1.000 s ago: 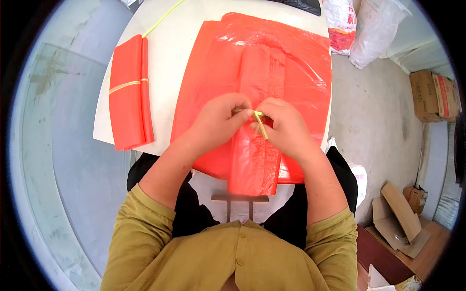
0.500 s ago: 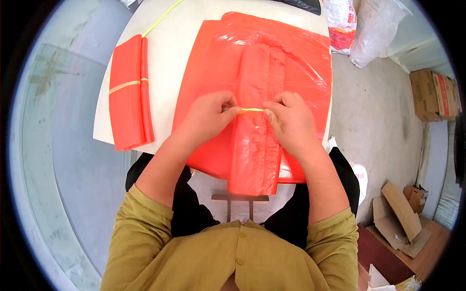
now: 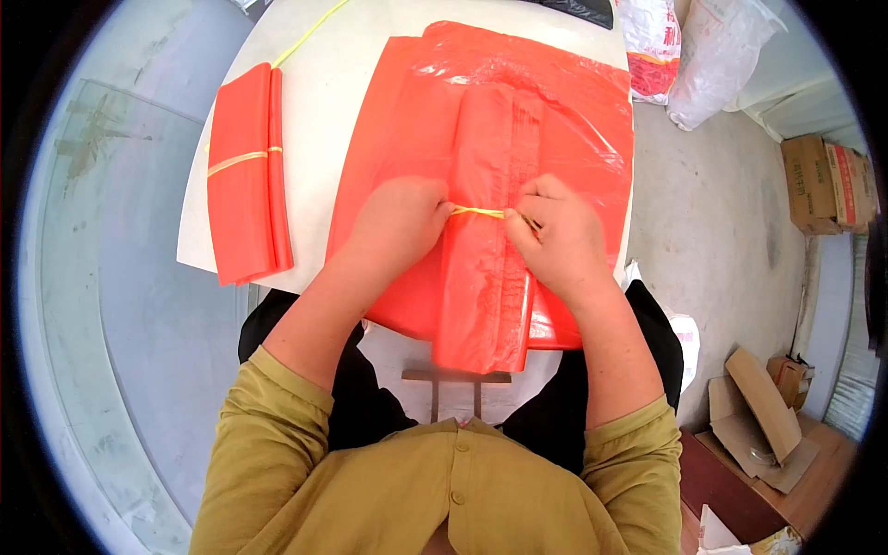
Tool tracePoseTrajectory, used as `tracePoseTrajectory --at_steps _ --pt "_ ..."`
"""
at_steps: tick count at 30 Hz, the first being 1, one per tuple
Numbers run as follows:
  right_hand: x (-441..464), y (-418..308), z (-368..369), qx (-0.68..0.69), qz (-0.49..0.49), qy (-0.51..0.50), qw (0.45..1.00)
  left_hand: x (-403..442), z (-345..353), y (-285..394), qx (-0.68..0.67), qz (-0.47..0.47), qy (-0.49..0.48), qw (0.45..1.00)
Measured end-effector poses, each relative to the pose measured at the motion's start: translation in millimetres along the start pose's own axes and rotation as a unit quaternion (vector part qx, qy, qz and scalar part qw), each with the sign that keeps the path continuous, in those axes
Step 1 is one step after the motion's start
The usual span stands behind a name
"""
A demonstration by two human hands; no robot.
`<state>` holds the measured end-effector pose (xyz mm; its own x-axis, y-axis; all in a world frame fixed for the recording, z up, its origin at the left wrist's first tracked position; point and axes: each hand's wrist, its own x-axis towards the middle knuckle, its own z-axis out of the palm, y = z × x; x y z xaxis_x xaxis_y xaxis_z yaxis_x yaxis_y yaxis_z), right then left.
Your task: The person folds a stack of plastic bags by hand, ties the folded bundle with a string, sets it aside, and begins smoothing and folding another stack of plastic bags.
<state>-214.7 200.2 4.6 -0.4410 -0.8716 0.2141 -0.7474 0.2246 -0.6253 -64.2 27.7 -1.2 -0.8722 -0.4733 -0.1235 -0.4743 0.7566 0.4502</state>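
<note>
Long, red folded plastic bundle (image 3: 481,305) lies on a wider red plastic stack (image 3: 388,139) on the white worktop (image 3: 319,111). The left hand (image 3: 404,217) and right hand (image 3: 560,231) each have their grip pinched on a thin yellow strip (image 3: 476,212), seemingly holding it taut across the bundle.

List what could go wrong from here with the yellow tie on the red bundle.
1. The yellow tie is thin, its ends in the left hand and right hand; it might slip or snap if pulled hard.
2. The red bundle looks like soft, wrinkled film, so a tight pull could crumple it.
3. Its near end juts past the red sheeting underneath; a tug could shift it.
</note>
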Motion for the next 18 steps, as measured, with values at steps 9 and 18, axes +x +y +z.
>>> tracePoseTrajectory --at_steps 9,18 --pt "4 -7 17 0.182 -0.006 -0.082 0.98 2 11 -5 0.029 0.003 0.001 1.0" --pt "7 1 24 0.261 0.137 -0.112 0.949 -4 -13 -9 -0.103 -0.021 -0.051 0.993"
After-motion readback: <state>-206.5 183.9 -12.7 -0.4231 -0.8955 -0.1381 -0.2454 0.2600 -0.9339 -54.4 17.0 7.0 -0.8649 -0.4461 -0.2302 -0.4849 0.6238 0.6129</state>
